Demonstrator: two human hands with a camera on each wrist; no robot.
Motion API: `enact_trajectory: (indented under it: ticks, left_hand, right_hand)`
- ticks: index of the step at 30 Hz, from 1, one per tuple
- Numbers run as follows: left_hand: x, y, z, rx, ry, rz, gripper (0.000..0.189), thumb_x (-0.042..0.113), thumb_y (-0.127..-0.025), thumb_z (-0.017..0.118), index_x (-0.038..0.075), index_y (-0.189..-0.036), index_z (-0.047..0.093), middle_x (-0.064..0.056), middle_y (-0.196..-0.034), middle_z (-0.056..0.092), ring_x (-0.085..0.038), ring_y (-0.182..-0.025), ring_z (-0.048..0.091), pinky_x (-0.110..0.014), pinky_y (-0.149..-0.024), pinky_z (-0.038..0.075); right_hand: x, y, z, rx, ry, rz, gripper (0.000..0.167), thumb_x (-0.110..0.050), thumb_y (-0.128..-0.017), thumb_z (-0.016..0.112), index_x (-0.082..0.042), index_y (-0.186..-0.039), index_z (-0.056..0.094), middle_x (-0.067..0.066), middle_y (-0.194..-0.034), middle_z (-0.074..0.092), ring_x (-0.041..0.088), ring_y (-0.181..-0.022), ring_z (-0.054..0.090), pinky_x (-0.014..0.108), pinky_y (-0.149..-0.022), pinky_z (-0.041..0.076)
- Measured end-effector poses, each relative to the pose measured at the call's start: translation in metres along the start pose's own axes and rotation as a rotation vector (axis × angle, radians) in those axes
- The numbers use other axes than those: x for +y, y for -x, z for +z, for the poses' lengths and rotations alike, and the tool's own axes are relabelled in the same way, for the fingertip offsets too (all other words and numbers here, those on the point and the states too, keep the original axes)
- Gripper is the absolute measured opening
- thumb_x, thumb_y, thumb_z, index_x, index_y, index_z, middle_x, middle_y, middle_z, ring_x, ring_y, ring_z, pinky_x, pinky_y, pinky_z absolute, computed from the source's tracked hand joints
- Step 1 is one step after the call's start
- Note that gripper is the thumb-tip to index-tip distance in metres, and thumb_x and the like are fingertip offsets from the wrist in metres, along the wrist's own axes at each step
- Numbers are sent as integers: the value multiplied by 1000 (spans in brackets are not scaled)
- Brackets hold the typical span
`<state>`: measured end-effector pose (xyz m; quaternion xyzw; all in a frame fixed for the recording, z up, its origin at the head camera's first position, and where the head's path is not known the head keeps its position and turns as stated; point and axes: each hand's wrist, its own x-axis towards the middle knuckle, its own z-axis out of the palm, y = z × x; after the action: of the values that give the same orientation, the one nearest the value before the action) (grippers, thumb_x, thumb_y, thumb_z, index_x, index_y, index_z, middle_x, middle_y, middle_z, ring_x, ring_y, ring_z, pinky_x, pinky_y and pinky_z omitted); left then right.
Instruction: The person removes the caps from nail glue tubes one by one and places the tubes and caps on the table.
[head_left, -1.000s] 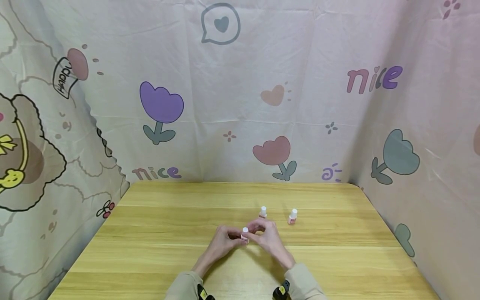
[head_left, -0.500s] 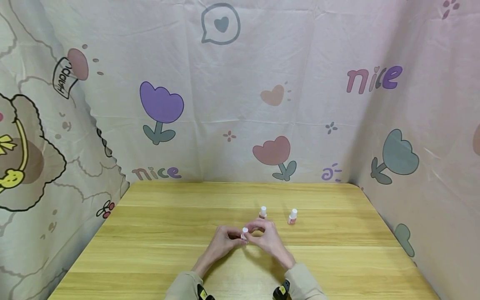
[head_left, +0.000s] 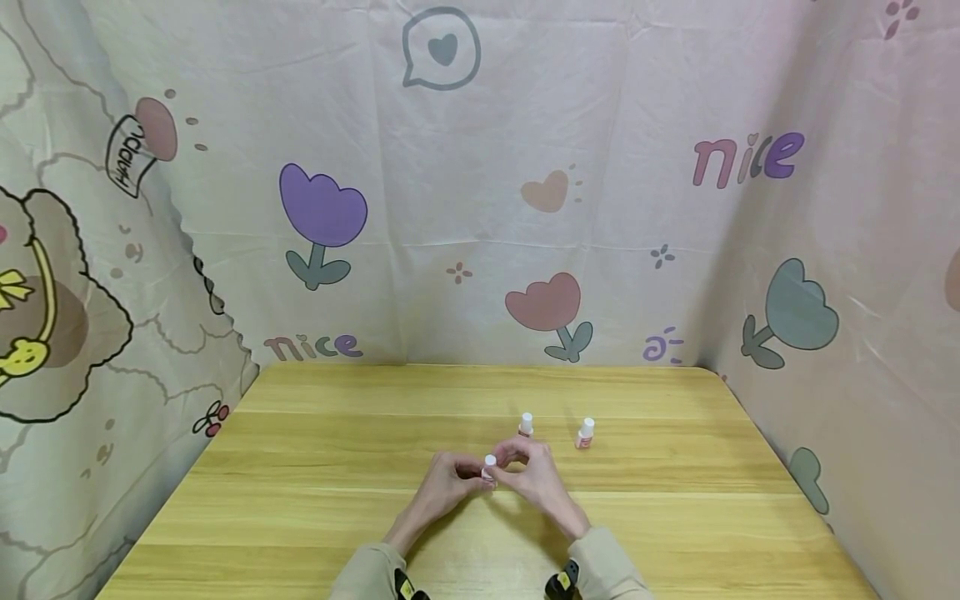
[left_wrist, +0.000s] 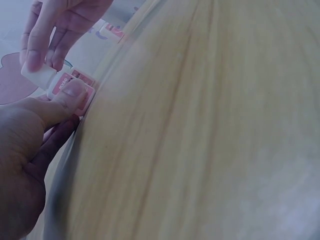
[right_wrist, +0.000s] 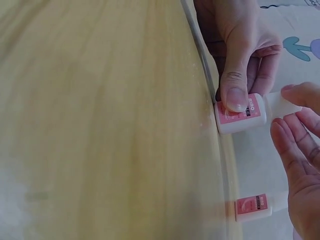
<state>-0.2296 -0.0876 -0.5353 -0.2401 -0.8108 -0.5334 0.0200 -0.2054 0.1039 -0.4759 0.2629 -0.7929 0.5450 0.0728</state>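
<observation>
Between both hands, a small white bottle with a pink label [right_wrist: 255,121] stands upright on the table. My left hand [head_left: 441,485] pinches its body, the thumb lying over the label in both wrist views. Thumb and fingers of my right hand [head_left: 538,477] hold the white cap [left_wrist: 39,76] at the top. The cap sits on the bottle; whether it is loose cannot be seen. Just beyond the right hand stands a second bottle of the same kind [head_left: 527,422], its lower part hidden by that hand. A third such bottle [head_left: 586,433] is upright farther right.
The wooden table [head_left: 315,467] reaches back to a hanging cloth [head_left: 450,208] printed with flowers and words. Cloth also hangs along the left and right sides. Beige sleeves [head_left: 609,567] and dark wrist devices [head_left: 562,581] are at the near edge of the head view.
</observation>
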Motion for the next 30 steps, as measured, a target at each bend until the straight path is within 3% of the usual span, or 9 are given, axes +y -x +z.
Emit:
enact_trajectory:
  ticks: [7,13,20,26,30]
  left_hand:
    - [0,0,0,1,-5,4,14,14,-81,83,10,-94,80,-6,-90,80,-2,-78,70,-19,-73,55]
    - [0,0,0,3,-1,1,14,15,-81,84,11,-93,81,-6,-88,80,-2,-76,69,-18,-71,55]
    - [-1,1,0,3,9,-19,12,14,-80,84,12,-92,81,-6,-86,80,-3,-73,68,-18,-68,54]
    - [0,1,0,15,3,0,11,16,-81,84,12,-91,81,-5,-86,80,0,-74,67,-18,-68,54]
    - [0,1,0,18,-3,12,12,16,-81,84,11,-91,81,-5,-86,80,1,-74,67,-18,-69,54]
  right_hand:
    - [-1,1,-2,-36,-42,-54,14,12,-83,72,11,-96,69,28,-95,70,41,-84,69,54,-84,58]
    - [-2,0,-2,-19,-24,-40,14,9,-83,74,10,-96,68,26,-92,71,36,-82,69,50,-82,59]
    - [26,-2,7,22,7,-13,13,6,-82,77,8,-91,68,24,-85,71,26,-74,68,44,-74,61]
    - [36,-1,8,28,0,-3,12,-1,-83,79,-1,-92,71,16,-88,74,13,-77,68,37,-77,61]
    - [38,-1,8,19,-11,-33,11,-2,-84,78,-3,-93,72,14,-90,74,15,-79,69,37,-79,61]
